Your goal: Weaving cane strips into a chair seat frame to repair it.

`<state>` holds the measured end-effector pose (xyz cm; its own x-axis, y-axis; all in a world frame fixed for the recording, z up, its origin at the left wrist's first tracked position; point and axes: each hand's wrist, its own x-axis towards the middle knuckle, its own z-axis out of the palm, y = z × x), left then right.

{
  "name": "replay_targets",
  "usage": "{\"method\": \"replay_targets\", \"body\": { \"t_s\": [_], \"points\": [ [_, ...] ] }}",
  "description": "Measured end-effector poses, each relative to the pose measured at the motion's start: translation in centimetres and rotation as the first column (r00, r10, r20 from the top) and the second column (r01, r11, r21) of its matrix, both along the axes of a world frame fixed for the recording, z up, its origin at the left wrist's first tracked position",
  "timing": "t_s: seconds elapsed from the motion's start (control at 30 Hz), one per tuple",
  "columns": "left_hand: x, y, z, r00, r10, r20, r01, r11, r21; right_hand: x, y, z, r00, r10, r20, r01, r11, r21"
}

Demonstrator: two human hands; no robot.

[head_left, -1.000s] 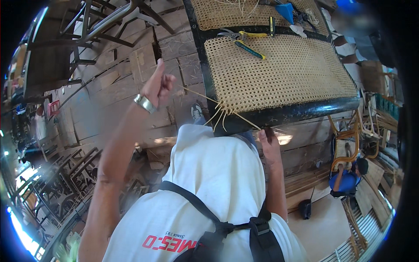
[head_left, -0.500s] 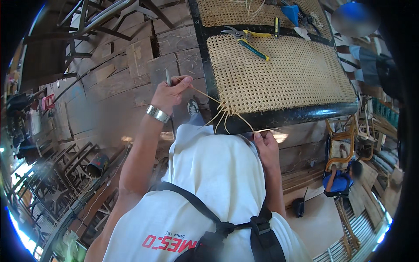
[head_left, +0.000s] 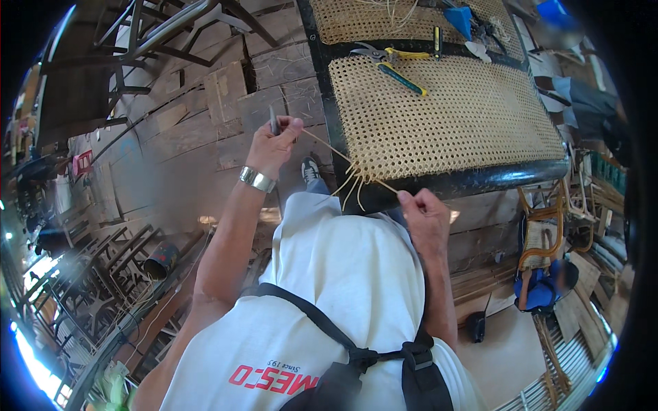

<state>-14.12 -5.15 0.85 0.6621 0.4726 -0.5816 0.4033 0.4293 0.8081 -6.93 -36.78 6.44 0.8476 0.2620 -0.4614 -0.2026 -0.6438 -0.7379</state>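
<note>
A woven cane panel (head_left: 445, 116) fills a black wooden frame (head_left: 473, 177). Several loose cane strands (head_left: 354, 188) fan out from the panel's near left corner. My left hand (head_left: 272, 144) is closed, pinching one strand that runs taut from that corner; a knife-like grey metal blade (head_left: 273, 120) also sticks up from its grip. On the other side, my right hand (head_left: 423, 214) is closed on a second strand, drawn out below the frame's near edge. Pruning shears (head_left: 394, 68) with green and yellow handles lie on the panel's far part.
A yellow-and-black tool (head_left: 437, 42) and a blue object (head_left: 458, 22) lie farther back on the work. Stacked dark chair frames (head_left: 157, 41) stand at the far left. A person in blue (head_left: 541, 288) works at a cane chair (head_left: 541, 236) on the right.
My right hand has risen and moved slightly right, pulling its strand straighter. My left hand has shifted a little, its strand still taut, and the blade in it now stands more visibly upright.
</note>
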Motion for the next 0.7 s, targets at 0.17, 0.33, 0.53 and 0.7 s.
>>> {"method": "replay_targets", "body": {
  "t_s": [0.17, 0.33, 0.53, 0.7],
  "points": [
    [0.6, -4.3, -0.5, 0.989, -0.145, 0.007, 0.143, 0.980, 0.138, 0.8, -6.1, 0.9, 0.997, -0.016, 0.072, 0.020, 0.998, -0.060],
    [0.8, -6.7, -0.4, 0.977, -0.205, -0.066, 0.215, 0.915, 0.342, 0.0, -9.6, 1.4, 0.998, -0.055, 0.017, 0.056, 0.993, -0.108],
    [0.7, -5.8, 1.7, 0.949, -0.265, -0.173, 0.306, 0.904, 0.298, 2.6, -7.3, 4.4, 0.932, 0.359, 0.047, -0.336, 0.907, -0.254],
    [-0.2, -4.5, 0.2, 0.925, -0.346, -0.155, 0.378, 0.882, 0.282, 3.6, 2.4, 4.8, 0.913, 0.276, 0.301, -0.231, 0.957, -0.178]
  ]
}}
